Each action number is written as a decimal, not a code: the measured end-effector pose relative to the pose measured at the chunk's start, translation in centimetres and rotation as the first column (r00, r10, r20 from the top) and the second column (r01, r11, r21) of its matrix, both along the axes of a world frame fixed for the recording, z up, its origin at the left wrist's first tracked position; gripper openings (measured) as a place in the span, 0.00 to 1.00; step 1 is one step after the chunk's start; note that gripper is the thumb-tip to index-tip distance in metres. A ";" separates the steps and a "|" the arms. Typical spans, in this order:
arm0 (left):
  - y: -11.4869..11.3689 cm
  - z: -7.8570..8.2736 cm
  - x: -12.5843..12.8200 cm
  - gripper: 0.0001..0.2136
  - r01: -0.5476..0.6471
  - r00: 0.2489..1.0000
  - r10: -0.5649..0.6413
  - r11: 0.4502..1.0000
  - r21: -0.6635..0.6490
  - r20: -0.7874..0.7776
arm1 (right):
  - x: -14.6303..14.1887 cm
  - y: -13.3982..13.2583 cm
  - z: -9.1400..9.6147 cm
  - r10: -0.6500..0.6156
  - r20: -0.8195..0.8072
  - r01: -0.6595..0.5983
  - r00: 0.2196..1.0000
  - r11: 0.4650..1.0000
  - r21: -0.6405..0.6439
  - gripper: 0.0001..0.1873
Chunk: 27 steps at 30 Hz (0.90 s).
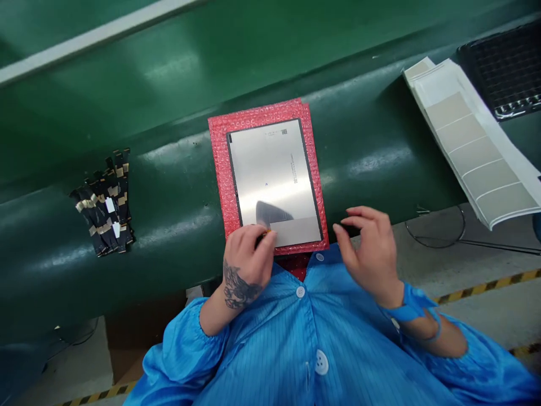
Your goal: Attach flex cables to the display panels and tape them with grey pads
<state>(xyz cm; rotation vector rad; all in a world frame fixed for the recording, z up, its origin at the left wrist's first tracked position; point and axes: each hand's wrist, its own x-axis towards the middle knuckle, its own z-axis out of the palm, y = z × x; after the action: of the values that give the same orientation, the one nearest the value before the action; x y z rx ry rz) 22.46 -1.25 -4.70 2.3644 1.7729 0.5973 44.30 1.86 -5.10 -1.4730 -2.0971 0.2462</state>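
A silver-backed display panel (270,169) with a dark border lies on a red bubble-wrap sheet (220,163). A paler grey strip (296,232) runs along its near edge. My left hand (249,254) is at the near left corner of the panel, thumb and forefinger pinched together. A tiny orange-yellow bit shows at the fingertips, but what they hold is mostly hidden. Off the panel's near right corner, my right hand (367,248) hovers with thumb and fingers apart, holding nothing.
Several black flex cables (107,208) lie in a pile on the green bench (177,186) at left. At right, a stack of sheets with grey stickers (477,141) overhangs the bench edge, beside a black tray (507,67). A thin cable (435,245) hangs below.
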 end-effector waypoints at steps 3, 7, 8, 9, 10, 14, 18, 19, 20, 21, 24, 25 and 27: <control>-0.7 -1.5 0.5 0.16 0.139 0.983 -0.132 0.989 0.046 -0.124 | -2.7 -1.6 -1.0 0.263 -0.004 -0.262 0.965 0.964 0.049 0.22; -1.2 -2.6 0.7 0.22 0.187 0.953 -0.192 0.981 -0.047 -0.235 | -4.7 -2.1 -2.6 0.380 0.158 -0.386 0.911 0.922 0.007 0.31; -1.2 -2.6 0.7 0.23 0.182 0.949 -0.189 0.982 -0.050 -0.253 | -4.7 -2.0 -2.9 0.360 0.188 -0.369 0.914 0.929 0.011 0.32; -1.2 -2.7 0.8 0.24 0.175 0.946 -0.181 0.983 -0.048 -0.267 | -4.6 -1.7 -3.2 0.341 0.207 -0.353 0.917 0.936 0.019 0.32; -1.2 -2.6 0.9 0.25 0.163 0.946 -0.169 0.986 -0.045 -0.278 | -4.3 -1.4 -3.4 0.326 0.219 -0.340 0.920 0.940 0.029 0.32; -0.4 -2.5 1.7 0.26 0.110 0.947 -0.118 0.993 -0.043 -0.299 | -3.2 0.0 -3.8 0.308 0.253 -0.330 0.917 0.943 0.051 0.33; 0.7 -2.6 2.1 0.27 0.070 0.957 -0.068 0.998 -0.001 -0.284 | -2.8 1.4 -4.0 0.306 0.266 -0.332 0.914 0.941 0.061 0.37; 0.8 -2.7 2.0 0.27 0.070 0.958 -0.063 0.997 0.015 -0.278 | -2.8 1.6 -4.0 0.312 0.256 -0.339 0.915 0.939 0.065 0.39; 0.8 -2.7 1.9 0.28 0.074 0.959 -0.064 0.997 0.026 -0.277 | -2.8 1.7 -4.0 0.324 0.240 -0.349 0.915 0.934 0.070 0.41; 0.7 -2.7 1.8 0.28 0.080 0.958 -0.067 0.996 0.033 -0.280 | -2.7 1.8 -3.9 0.338 0.220 -0.362 0.915 0.929 0.077 0.42; 0.3 -2.7 1.7 0.28 0.074 0.953 -0.061 0.997 0.034 -0.298 | -2.1 1.8 -3.9 0.371 0.173 -0.381 0.912 0.924 0.026 0.43; 0.2 -2.5 1.7 0.28 0.069 0.953 -0.059 0.997 0.025 -0.298 | -1.7 1.8 -3.9 0.370 0.164 -0.374 0.914 0.927 -0.009 0.44; 0.0 -2.1 1.3 0.29 0.067 0.961 -0.068 0.998 -0.013 -0.269 | -0.5 1.9 -4.4 0.330 0.126 -0.330 0.935 0.944 -0.024 0.45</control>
<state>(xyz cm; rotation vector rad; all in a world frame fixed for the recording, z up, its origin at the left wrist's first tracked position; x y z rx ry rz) 23.76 -1.23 -6.80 2.5966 1.7795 0.2713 43.77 3.79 -9.50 -1.1555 -2.4464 0.2863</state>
